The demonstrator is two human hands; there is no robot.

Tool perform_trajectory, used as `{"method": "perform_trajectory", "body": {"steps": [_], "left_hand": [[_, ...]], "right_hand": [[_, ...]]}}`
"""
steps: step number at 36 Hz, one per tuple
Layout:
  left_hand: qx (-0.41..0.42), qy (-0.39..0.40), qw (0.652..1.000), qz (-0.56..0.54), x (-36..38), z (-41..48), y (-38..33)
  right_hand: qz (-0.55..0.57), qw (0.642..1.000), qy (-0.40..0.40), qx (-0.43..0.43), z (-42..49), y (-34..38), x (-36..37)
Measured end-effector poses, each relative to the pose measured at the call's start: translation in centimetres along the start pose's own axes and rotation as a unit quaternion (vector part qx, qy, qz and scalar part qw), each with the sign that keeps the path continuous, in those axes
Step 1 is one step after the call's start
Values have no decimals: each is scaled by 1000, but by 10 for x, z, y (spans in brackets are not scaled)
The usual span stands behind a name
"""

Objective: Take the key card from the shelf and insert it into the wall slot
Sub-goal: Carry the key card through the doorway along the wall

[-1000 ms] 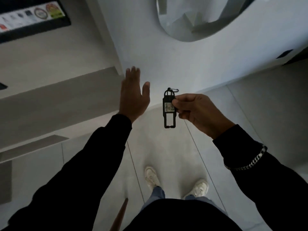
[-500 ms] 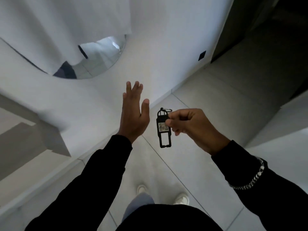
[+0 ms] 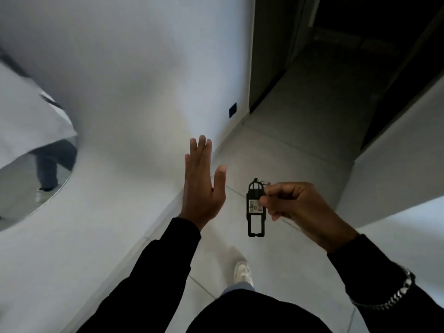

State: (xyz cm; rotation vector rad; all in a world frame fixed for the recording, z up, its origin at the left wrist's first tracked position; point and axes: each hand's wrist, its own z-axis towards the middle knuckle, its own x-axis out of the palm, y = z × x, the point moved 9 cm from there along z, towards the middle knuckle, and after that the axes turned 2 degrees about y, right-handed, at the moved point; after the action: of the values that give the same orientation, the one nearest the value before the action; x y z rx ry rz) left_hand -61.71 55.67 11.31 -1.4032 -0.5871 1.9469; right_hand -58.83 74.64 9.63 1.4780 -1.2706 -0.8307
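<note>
My right hand [image 3: 298,207] pinches the key card [image 3: 256,210], a narrow black tag with a small white label and a metal ring at its top. The tag hangs upright in the air over the floor tiles. My left hand [image 3: 201,188] is raised flat beside it on the left, fingers together and thumb out, holding nothing. A small black wall slot [image 3: 232,110] sits low on the white wall, well beyond both hands. No shelf is in view.
A white wall [image 3: 134,87] runs along the left, with a round mirror [image 3: 36,179] at its left edge. A dark doorway [image 3: 348,56] opens ahead on the right. Pale floor tiles [image 3: 283,150] lead toward it. My white shoe [image 3: 242,272] steps forward.
The view has swung right along the wall: the mirror slid to the left edge and the dark doorway came into view. Both hands keep their pose, the key card still pinched.
</note>
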Motion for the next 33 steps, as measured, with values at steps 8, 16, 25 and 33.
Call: {"method": "perform_trajectory", "body": {"steps": [8,16,25,33], "left_hand": [[63,46,997,3,68,134,-31],[59,16,998,-10,147,244,-39],[26,-43,999,0,211,379,-65],[17,-114,993,25,230,481,-75]], "right_hand": [[-29,999,-45,-7,95,55,-86],[-26,998,-50,-24,211,100,-185],[-10,999,-18,-36,334,182,-284],[-15,998,30,-57,438,250,-326]]}}
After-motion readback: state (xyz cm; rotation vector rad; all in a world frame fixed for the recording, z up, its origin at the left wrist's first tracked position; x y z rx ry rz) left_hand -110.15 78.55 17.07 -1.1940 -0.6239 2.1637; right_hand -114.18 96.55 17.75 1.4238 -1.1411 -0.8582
